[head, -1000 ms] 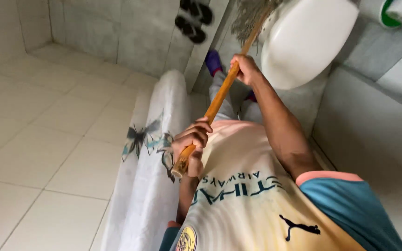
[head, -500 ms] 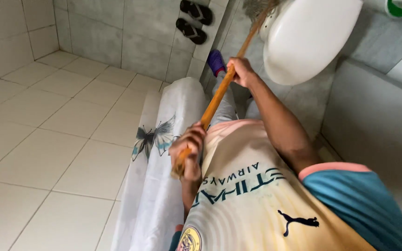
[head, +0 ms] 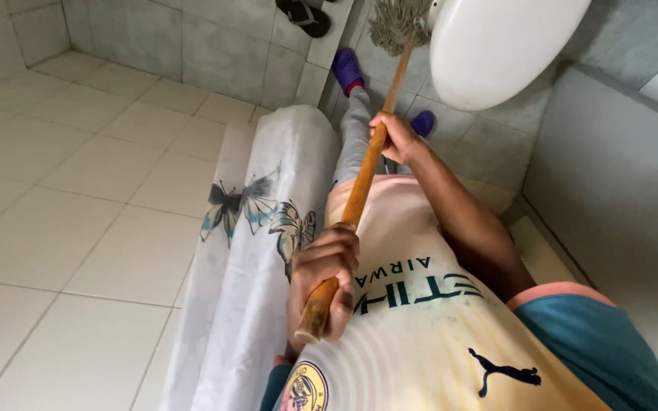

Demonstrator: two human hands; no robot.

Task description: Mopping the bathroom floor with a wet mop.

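Both hands, left (head: 327, 275) near, right (head: 394, 137) farther, clench a stiff, light wooden mop handle (head: 361, 190); its stringy head (head: 397, 24) looks limp

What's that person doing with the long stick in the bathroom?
A person is holding a mop. Its wooden handle is gripped by both hands: the left hand near the top end, the right hand farther down. The stringy mop head sits on the grey tiled floor beside a white toilet, just past the person's purple shoes. A white curtain with butterflies hangs at the person's left side.
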